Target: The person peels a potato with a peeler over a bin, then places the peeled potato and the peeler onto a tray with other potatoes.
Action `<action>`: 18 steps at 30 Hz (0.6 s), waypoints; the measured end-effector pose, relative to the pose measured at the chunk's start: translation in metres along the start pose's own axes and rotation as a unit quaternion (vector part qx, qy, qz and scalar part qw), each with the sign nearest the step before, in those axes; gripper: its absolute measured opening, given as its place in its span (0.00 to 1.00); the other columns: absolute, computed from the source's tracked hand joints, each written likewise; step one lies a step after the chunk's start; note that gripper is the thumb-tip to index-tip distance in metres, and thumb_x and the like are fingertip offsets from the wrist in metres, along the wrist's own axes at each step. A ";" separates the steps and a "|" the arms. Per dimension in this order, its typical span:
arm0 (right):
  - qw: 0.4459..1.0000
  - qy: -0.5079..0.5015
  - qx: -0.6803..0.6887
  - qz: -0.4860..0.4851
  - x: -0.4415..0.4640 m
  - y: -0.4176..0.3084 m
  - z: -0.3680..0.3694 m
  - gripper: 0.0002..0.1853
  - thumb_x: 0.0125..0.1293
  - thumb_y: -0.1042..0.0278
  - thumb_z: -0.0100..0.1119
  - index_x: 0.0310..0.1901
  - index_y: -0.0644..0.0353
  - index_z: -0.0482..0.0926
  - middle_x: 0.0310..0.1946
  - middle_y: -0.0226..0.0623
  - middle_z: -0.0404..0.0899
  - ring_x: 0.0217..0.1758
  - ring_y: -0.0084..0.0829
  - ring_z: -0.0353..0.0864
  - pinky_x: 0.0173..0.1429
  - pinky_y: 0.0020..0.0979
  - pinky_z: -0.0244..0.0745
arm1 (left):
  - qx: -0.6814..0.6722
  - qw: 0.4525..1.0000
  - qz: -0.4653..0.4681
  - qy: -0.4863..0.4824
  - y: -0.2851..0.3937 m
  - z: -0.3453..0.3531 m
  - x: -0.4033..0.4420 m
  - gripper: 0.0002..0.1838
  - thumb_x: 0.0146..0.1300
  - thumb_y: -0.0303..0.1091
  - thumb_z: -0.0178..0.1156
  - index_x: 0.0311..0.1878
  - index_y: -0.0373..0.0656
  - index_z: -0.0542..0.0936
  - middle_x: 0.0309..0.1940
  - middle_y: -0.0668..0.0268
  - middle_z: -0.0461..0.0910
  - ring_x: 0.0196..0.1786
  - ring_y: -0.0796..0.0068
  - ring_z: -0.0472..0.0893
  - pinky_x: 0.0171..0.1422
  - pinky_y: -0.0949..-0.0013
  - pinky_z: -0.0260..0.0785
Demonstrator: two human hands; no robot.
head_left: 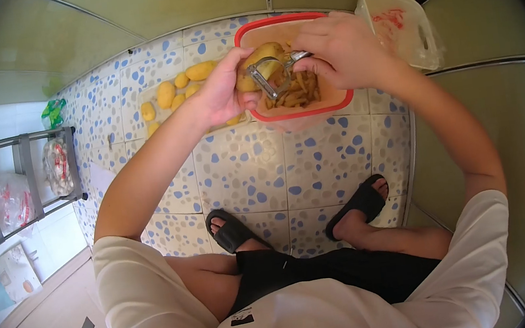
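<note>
The potato (263, 52) is over the basin's (277, 19) left edge, seemingly so peelings (299, 96) collect inside. Your left hand (226, 92) is clamped around it, steadying it; your right hand (343, 46) grips the peeler (264, 82), across the potato. Yellow potatoes (165, 95) lie beyond that edge, apart from scraps.

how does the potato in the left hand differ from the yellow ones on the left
The held potato looks browner; the yellow potatoes are brighter. The held potato is up in the left hand; the yellow potatoes lie grouped lower down. Both are rounded.
</note>
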State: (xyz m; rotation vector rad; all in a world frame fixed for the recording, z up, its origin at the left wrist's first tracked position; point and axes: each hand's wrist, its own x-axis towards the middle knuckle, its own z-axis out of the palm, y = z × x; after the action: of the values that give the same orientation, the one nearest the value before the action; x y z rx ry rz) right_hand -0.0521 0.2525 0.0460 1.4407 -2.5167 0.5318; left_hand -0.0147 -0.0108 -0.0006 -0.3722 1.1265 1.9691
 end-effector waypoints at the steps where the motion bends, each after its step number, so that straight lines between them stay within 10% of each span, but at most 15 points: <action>1: 1.000 0.007 0.004 -0.004 0.002 -0.003 0.001 0.13 0.66 0.52 0.71 0.41 0.51 0.84 0.40 0.29 0.86 0.45 0.37 0.87 0.48 0.40 0.77 | 0.001 1.000 -0.002 0.013 0.000 0.005 -0.001 0.26 0.79 0.58 0.45 0.54 0.46 0.80 0.33 0.63 0.83 0.18 0.82 0.63 0.21 0.77 0.57; 18: 1.000 0.008 0.017 -0.006 -0.006 0.007 0.003 0.13 0.64 0.53 0.72 0.41 0.51 0.85 0.37 0.29 0.86 0.42 0.40 0.86 0.43 0.42 0.79 | 0.046 0.997 -0.024 0.059 0.001 0.019 0.002 0.24 0.79 0.59 0.52 0.55 0.47 0.79 0.36 0.60 0.83 0.15 0.86 0.51 0.19 0.80 0.41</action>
State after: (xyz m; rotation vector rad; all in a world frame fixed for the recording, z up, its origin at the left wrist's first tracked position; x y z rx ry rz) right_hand -0.0547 0.2589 0.0396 1.4568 -2.4973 0.5827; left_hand -0.0139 0.0055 0.0100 -0.4679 1.2677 1.8657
